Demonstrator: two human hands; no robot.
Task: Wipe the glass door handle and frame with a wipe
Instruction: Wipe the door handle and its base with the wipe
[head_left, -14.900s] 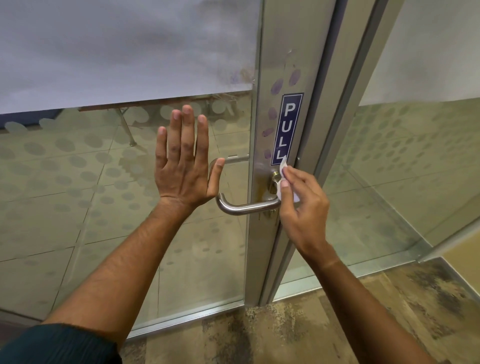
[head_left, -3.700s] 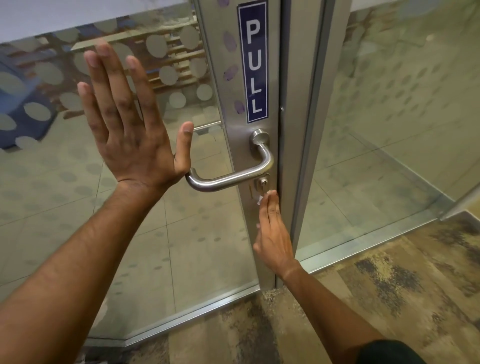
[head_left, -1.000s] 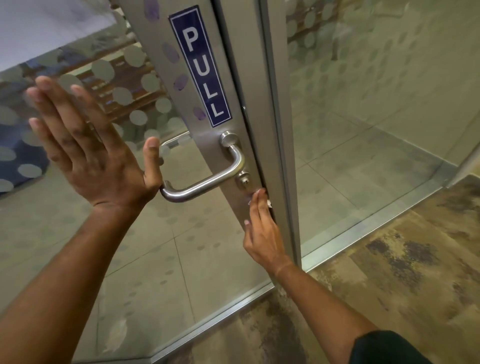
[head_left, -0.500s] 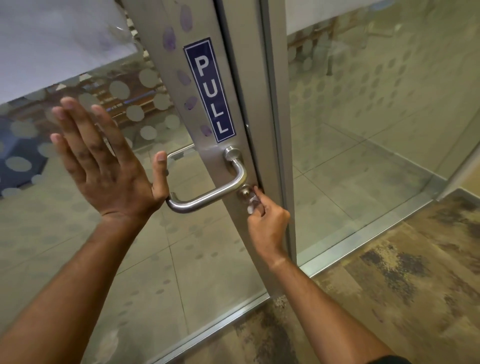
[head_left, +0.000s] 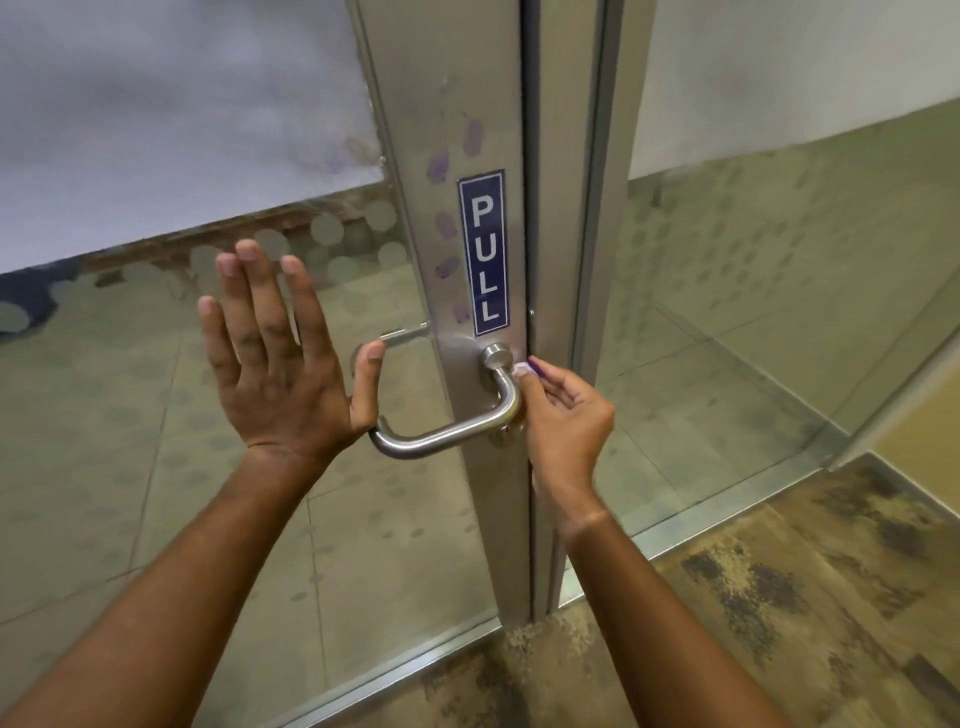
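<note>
Left hand (head_left: 283, 364) flat, fingers spread on glass (head_left: 156, 415) beside handle (head_left: 457, 415). Right hand (head_left: 563, 415) pinches small wipe (head_left: 521, 370) against handle's upper bend, just below PULL sign (head_left: 483, 252) on frame (head_left: 441, 130).

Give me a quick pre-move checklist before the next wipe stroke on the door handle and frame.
1. Wipe in hand: ok. The right hand pinches the wipe at its fingertips.
2. Wipe on target: ok. It sits against the handle by the upper mount, under the PULL sign.
3. Door braced: ok. The left hand is spread flat on the glass, thumb by the handle's free end.
4. Frame clean: not ok. Purple smudges remain on the frame above and beside the sign.
5. Wipe condition: cannot tell, mostly hidden by fingers.
</note>
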